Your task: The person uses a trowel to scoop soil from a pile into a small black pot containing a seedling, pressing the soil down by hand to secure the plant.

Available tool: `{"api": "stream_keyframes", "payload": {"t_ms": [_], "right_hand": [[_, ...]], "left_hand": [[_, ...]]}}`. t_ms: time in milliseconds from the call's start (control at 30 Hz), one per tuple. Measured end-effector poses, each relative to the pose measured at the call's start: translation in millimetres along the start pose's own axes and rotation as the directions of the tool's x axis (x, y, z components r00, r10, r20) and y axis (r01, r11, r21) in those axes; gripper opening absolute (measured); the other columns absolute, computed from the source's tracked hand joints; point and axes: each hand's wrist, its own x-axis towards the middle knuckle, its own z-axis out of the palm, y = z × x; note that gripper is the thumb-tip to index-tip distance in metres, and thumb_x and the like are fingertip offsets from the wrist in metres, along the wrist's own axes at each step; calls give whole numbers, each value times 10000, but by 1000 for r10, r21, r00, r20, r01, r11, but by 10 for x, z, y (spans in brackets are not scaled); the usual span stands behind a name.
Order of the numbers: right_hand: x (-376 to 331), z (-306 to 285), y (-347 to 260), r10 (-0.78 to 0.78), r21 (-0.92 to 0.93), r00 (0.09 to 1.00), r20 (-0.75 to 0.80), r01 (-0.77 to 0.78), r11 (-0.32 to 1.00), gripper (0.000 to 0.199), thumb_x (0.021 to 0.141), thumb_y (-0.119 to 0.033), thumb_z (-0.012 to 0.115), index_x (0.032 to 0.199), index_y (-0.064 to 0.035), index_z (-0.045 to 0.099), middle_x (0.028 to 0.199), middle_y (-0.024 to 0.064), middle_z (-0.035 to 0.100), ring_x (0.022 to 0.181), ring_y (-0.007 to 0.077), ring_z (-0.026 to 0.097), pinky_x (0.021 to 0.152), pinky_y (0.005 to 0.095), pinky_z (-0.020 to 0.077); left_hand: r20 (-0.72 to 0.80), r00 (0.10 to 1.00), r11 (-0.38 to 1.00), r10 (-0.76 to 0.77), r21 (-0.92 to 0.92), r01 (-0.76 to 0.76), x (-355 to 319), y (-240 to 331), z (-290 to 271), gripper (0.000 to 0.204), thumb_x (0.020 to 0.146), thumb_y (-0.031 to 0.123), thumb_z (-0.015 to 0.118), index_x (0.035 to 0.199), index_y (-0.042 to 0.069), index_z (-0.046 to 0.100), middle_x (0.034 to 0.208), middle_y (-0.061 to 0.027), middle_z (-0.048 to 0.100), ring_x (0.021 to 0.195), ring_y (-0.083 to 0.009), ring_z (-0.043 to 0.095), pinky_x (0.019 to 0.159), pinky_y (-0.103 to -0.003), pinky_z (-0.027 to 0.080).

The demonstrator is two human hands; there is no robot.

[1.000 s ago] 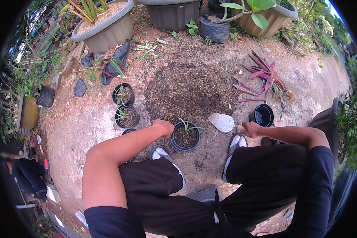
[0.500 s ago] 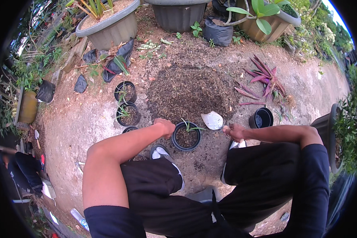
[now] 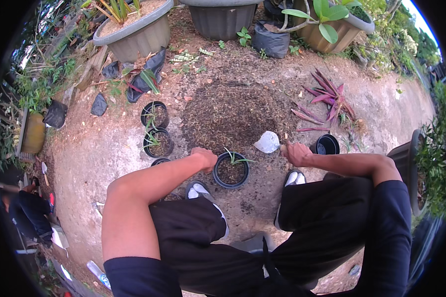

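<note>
My left hand (image 3: 204, 159) rests on the rim of the small black pot (image 3: 231, 171) between my shoes, fingers curled against its edge; a green seedling (image 3: 235, 158) stands in its soil. My right hand (image 3: 295, 153) grips a trowel (image 3: 268, 142), fingers wrapped around the handle, its pale blade just beyond the pot. Farther out lies the dark soil heap (image 3: 228, 116), with an empty black pot (image 3: 327, 145) to its right.

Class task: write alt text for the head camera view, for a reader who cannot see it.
A squatting person's left hand grips the rim of a small black pot holding a seedling, while the right hand holds a white trowel beside a dark soil pile. More black pots stand left.
</note>
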Motion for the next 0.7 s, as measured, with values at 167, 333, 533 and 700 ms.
{"api": "stream_keyframes", "payload": {"t_ms": [167, 333, 533, 700], "right_hand": [[209, 135, 115, -14, 21, 997, 76, 13, 1000, 579, 955, -515, 490, 1084, 39, 596, 943, 305, 667, 940, 461, 657, 817, 531, 513], [211, 281, 63, 30, 162, 996, 87, -44, 986, 565, 944, -538, 519, 1024, 12, 624, 932, 268, 672, 947, 438, 650, 832, 517, 493], [7, 87, 199, -25, 135, 996, 86, 13, 991, 555, 945, -508, 521, 1089, 18, 624, 997, 291, 668, 1004, 441, 643, 866, 512, 494], [-308, -37, 385, -74, 110, 993, 90, 64, 992, 550, 937, -509, 530, 1092, 13, 611, 911, 295, 662, 920, 463, 647, 826, 515, 499]], "left_hand": [[22, 1000, 1000, 9, 0, -9, -32, 1, -54, 324, 965, 313, 549, 1157, 97, 695, 1171, -139, 691, 1117, -324, 656, 904, -452, 531], [11, 1000, 1000, -6, -7, 6, -81, 14, -65, 368, 992, 359, 512, 1175, 92, 687, 1189, -152, 681, 1135, -343, 643, 912, -466, 527], [47, 999, 1000, -22, 2, 22, -15, -3, -44, 400, 1007, 388, 481, 1196, 95, 678, 1213, -160, 669, 1156, -347, 632, 930, -481, 516], [39, 999, 1000, -13, -12, 14, -51, 3, -57, 401, 1018, 385, 459, 1225, 109, 664, 1244, -156, 654, 1169, -346, 625, 937, -484, 513]]}}
